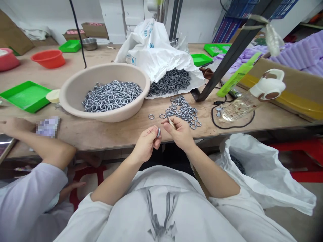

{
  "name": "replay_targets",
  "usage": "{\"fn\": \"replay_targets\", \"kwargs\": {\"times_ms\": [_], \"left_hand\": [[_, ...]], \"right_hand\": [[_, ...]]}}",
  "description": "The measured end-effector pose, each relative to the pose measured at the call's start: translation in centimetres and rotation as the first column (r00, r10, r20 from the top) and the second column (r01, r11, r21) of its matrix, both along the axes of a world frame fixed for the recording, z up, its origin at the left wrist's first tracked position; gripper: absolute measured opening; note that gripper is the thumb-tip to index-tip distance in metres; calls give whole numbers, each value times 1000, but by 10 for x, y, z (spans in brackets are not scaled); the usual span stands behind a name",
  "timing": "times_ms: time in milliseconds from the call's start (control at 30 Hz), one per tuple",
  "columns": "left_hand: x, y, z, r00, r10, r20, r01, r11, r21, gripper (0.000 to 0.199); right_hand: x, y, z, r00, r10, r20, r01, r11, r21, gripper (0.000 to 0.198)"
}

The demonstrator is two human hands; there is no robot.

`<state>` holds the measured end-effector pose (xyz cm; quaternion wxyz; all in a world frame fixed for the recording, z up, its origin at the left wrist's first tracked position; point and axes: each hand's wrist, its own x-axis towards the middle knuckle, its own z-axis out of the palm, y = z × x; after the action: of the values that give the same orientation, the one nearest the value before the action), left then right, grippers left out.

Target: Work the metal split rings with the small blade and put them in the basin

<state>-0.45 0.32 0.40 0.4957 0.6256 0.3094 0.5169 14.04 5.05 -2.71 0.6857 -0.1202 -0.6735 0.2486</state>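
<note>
My left hand (146, 143) is closed around a grey ring (158, 132), pinching it between thumb and fingers just in front of the table edge. Close to its right, my right hand (182, 132) grips a small tool with a beige handle (172, 124); a dark tip shows at its upper end, but its exact kind is unclear. The hands are slightly apart. Beyond them, loose grey rings (180, 109) lie in a pile on the wooden table. A beige basin (66, 101) holds many similar rings, and more spill from a white sack (151, 55).
A clear bottle (234, 109) with a white lid and a black cable stand at right, beside a dark metal post (224, 57). Green trays (27, 95) and a red bowl (47, 59) sit at left. Another person's arm (47, 144) rests nearby. An open white bag (262, 168) stands low right.
</note>
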Motion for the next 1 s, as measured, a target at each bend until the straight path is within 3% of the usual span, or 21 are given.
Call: {"fn": "replay_targets", "kwargs": {"times_ms": [67,167,267,467,633,800,1000], "left_hand": [[2,-2,0,998,31,54,-31,1000,-6,52],[5,-4,0,993,27,114,-23,999,-36,54],[8,-6,-2,991,5,137,3,998,-58,51],[2,-9,-4,996,-48,81,52,997,-54,50],[-6,-15,-3,991,-129,-36,129,992,0,49],[-9,-15,4,996,-29,79,32,998,-46,52],[-11,-13,5,996,-18,86,23,998,-55,52]], "right_hand": [[2,-7,-4,994,-93,49,88,992,90,59],[3,-19,-9,965,-242,98,208,940,272,55],[2,-25,-11,946,-301,117,247,909,335,53],[4,-17,-12,940,-259,222,190,938,290,58],[6,-8,-13,943,-291,164,266,951,154,65],[0,-21,-10,945,-274,178,206,923,324,61],[-7,-30,-7,915,-319,249,232,918,322,65]]}}
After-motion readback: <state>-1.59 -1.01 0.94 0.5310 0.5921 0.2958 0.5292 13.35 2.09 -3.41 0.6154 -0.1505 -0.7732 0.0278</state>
